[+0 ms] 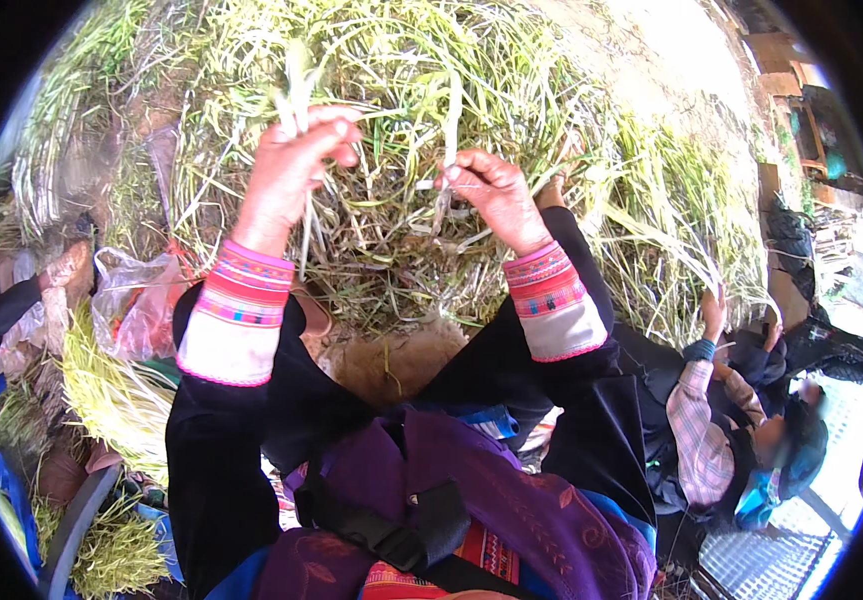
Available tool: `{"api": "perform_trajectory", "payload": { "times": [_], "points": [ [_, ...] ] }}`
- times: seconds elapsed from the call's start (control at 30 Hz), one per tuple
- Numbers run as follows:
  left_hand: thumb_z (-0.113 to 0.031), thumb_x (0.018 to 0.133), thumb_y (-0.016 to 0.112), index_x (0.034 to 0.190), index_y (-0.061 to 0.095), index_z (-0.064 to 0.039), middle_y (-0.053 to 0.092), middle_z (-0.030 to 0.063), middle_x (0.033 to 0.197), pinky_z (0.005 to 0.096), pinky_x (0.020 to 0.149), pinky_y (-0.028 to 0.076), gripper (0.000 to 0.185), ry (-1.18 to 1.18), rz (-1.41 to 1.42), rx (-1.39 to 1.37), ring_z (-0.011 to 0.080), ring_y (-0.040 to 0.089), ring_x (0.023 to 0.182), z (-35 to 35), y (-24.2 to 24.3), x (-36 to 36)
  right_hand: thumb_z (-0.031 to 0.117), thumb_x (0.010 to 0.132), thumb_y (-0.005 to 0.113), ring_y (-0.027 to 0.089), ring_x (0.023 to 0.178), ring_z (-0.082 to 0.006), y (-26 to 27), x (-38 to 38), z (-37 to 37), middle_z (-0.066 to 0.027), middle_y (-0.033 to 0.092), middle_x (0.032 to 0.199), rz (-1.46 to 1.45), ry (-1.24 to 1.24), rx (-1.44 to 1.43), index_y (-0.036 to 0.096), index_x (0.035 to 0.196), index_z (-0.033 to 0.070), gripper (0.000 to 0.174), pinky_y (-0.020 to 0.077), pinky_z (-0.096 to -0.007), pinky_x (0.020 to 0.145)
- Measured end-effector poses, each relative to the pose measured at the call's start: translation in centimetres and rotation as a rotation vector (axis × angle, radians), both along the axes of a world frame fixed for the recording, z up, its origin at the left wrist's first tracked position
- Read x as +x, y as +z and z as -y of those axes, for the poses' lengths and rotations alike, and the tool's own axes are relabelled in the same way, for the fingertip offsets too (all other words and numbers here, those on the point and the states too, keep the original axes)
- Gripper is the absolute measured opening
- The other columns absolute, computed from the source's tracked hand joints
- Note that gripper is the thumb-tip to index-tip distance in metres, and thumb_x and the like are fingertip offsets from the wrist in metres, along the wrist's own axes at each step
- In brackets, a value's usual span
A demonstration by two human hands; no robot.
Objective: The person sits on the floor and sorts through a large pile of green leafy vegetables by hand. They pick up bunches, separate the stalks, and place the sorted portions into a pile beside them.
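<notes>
My left hand (292, 161) is raised over a wide heap of long green and yellowish leafy stalks (371, 202). Between its curled fingers are a few pale stalks (298, 90), blurred at their upper ends, with thin ends hanging below the palm. To the right, the thumb and fingers of my right hand (487, 184) pinch a broad pale leaf strip (453, 112), which stands upward. Drab, withered bits hang under these fingertips. The two hands are apart. Dry brown leaves and trimmings lie beneath them, close to my knees.
At right, a seated person (701, 450) in a checked sleeve holds long stalks (656, 232). Another person's hand (67, 266) shows at far left, near a clear plastic bag (138, 300). A bundle of pale yellow stalks (120, 390) lies beside my left arm.
</notes>
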State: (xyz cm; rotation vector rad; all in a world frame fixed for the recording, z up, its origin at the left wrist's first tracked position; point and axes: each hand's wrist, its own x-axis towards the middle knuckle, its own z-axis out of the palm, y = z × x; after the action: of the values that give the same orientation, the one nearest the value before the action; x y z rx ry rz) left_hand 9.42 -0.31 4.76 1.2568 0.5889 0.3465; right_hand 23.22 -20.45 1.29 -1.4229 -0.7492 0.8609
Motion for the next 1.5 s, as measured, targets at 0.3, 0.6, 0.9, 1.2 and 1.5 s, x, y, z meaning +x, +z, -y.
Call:
{"api": "perform_trajectory", "payload": {
  "times": [0.3, 0.6, 0.9, 1.2, 1.5],
  "points": [
    [-0.021, 0.081, 0.062, 0.095, 0.062, -0.002, 0.065, 0.0050, 0.082, 0.0123, 0.039, 0.027, 0.024, -0.034, -0.008, 0.098, 0.0049, 0.060, 0.066, 1.8, -1.1, 3.7, 0.015, 0.075, 0.062, 0.057, 0.066, -0.0265, -0.5, -1.4, -2.2, -0.0077, 0.055, 0.069, 0.932, -0.064, -0.101, 0.057, 0.080, 0.007, 0.011, 0.0466, -0.0360, 0.058],
    [-0.018, 0.082, 0.060, 0.090, 0.060, -0.003, 0.064, 0.0046, 0.076, 0.0122, 0.039, 0.030, 0.017, 0.037, -0.126, 0.038, 0.0058, 0.060, 0.062, 2.8, -1.5, 4.6, 0.038, 0.082, 0.057, 0.059, 0.079, -0.0250, 0.0, -1.5, -3.1, -0.0124, 0.060, 0.084, 0.353, -0.027, -0.163, 0.059, 0.090, 0.000, 0.039, 0.0469, -0.0345, 0.070],
    [-0.013, 0.084, 0.055, 0.086, 0.061, 0.005, 0.062, 0.0074, 0.073, 0.0231, 0.055, 0.047, 0.020, -0.090, -0.120, 0.056, 0.0125, 0.058, 0.061, 6.6, -2.1, 3.8, 0.023, 0.085, 0.056, 0.051, 0.064, -0.0093, -1.1, -2.1, -3.6, 0.0002, 0.055, 0.076, -0.874, -0.206, 0.118, 0.055, 0.088, 0.010, 0.013, 0.0413, -0.0231, 0.057],
    [-0.013, 0.081, 0.056, 0.087, 0.061, -0.001, 0.060, 0.0095, 0.062, 0.0291, 0.047, 0.045, 0.014, 0.078, -0.060, 0.631, 0.0133, 0.057, 0.050, 9.1, -4.1, 3.6, 0.010, 0.078, 0.053, 0.050, 0.062, -0.0090, -1.6, -3.6, -3.2, 0.0008, 0.053, 0.069, -0.879, -0.464, 0.180, 0.055, 0.076, 0.009, 0.003, 0.0439, -0.0247, 0.055],
    [-0.013, 0.085, 0.053, 0.093, 0.057, 0.000, 0.060, 0.0047, 0.068, 0.0218, 0.050, 0.044, 0.016, 0.149, 0.245, 0.464, 0.0114, 0.058, 0.056, 7.3, -2.9, 3.5, 0.009, 0.078, 0.051, 0.057, 0.064, -0.0153, -4.6, -2.9, -2.2, -0.0045, 0.057, 0.073, -0.918, -0.441, 0.012, 0.053, 0.082, 0.006, 0.005, 0.0502, -0.0322, 0.058]
  ]
}}
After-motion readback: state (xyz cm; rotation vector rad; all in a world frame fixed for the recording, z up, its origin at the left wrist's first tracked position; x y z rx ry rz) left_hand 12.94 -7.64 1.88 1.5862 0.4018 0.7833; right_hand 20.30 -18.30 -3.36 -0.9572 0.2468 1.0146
